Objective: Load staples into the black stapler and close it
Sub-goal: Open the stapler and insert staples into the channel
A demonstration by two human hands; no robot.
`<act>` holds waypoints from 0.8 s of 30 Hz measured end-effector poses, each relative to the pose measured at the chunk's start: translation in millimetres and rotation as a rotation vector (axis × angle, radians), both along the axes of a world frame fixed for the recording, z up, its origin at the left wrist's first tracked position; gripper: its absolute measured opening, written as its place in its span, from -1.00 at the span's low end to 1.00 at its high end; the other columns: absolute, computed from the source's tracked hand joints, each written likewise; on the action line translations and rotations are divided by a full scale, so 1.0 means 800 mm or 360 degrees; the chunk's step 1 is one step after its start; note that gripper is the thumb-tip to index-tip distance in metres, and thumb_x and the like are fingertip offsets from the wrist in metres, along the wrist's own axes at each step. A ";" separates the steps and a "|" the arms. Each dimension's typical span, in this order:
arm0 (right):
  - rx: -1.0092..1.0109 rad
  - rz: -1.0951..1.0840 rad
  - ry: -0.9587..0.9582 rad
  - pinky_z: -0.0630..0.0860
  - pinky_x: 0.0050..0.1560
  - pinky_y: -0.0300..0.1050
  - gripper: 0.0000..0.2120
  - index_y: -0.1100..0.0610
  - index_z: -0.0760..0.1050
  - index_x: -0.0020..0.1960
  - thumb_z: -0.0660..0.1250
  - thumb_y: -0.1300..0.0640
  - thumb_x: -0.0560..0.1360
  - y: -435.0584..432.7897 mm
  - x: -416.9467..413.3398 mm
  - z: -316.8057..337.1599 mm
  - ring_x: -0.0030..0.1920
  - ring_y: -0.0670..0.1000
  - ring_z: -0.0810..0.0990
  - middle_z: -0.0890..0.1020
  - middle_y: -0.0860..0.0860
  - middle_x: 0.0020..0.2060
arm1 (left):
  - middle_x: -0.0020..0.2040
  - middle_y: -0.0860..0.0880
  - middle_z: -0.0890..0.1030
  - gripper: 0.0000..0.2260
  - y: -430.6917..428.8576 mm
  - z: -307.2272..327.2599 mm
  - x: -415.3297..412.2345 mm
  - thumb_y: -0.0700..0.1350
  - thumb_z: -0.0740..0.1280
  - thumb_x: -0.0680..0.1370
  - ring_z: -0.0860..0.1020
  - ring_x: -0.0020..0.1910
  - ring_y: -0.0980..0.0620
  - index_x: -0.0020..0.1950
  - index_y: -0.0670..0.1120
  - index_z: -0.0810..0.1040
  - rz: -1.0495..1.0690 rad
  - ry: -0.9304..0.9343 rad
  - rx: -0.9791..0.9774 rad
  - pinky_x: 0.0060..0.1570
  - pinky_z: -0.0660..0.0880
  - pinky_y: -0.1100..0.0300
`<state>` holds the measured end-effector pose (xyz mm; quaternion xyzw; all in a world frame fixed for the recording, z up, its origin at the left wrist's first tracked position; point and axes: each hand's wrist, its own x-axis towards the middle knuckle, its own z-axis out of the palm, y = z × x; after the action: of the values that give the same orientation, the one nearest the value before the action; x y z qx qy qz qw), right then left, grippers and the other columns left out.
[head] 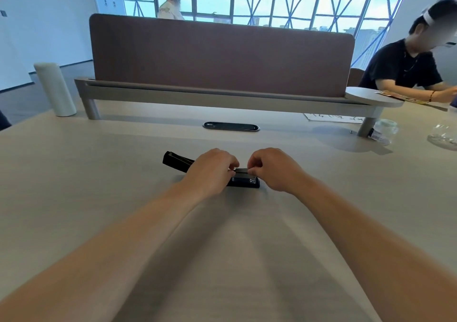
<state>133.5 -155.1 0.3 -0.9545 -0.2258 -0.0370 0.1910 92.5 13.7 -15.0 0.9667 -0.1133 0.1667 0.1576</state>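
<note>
The black stapler (244, 181) lies on the light table (99, 173), opened out flat; its top arm (174, 160) stretches away to the left. Over the stapler's middle rests my left hand (211, 170), its fingertips pinching at the magazine. From the right, my right hand (274, 168) pinches a small silvery strip of staples (241, 170) at the magazine's top. Both hands' fingertips nearly meet above the stapler's base. The middle of the stapler is hidden under my left hand.
A brown divider panel (222, 57) on a grey shelf rail crosses the table's far side. A white cylinder bottle (55, 90) stands at the far left. An oval cable port (231, 126) sits behind the stapler. A person sits at the far right, near clear plastic containers (385, 130).
</note>
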 end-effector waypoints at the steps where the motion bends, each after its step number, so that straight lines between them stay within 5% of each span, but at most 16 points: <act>1: -0.0007 0.0002 -0.0002 0.47 -0.12 -0.09 -0.92 0.07 0.63 -0.06 0.37 0.11 0.51 0.000 0.000 0.001 -0.11 0.03 0.56 0.63 -0.02 -0.14 | 0.12 -0.08 0.65 -0.74 -0.001 0.000 -0.001 -0.11 0.31 0.57 0.54 0.12 -0.06 0.24 -0.05 0.60 -0.0003 -0.0003 0.0001 -0.01 0.38 0.17; 24: 0.0022 0.0025 0.0032 0.40 -0.21 -0.17 -0.96 0.01 0.57 -0.09 0.35 0.09 0.52 0.002 -0.011 0.001 -0.15 0.00 0.56 0.63 -0.04 -0.18 | -0.10 -0.04 0.66 -0.84 0.000 0.001 0.001 -0.03 0.34 0.53 0.50 -0.18 0.00 0.04 -0.02 0.66 0.0053 0.0090 -0.0045 -0.14 0.48 0.07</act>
<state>124.6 -153.8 0.9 -0.9518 -0.2311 -0.0274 0.2000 93.0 13.9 -14.5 0.9704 -0.0903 0.1436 0.1717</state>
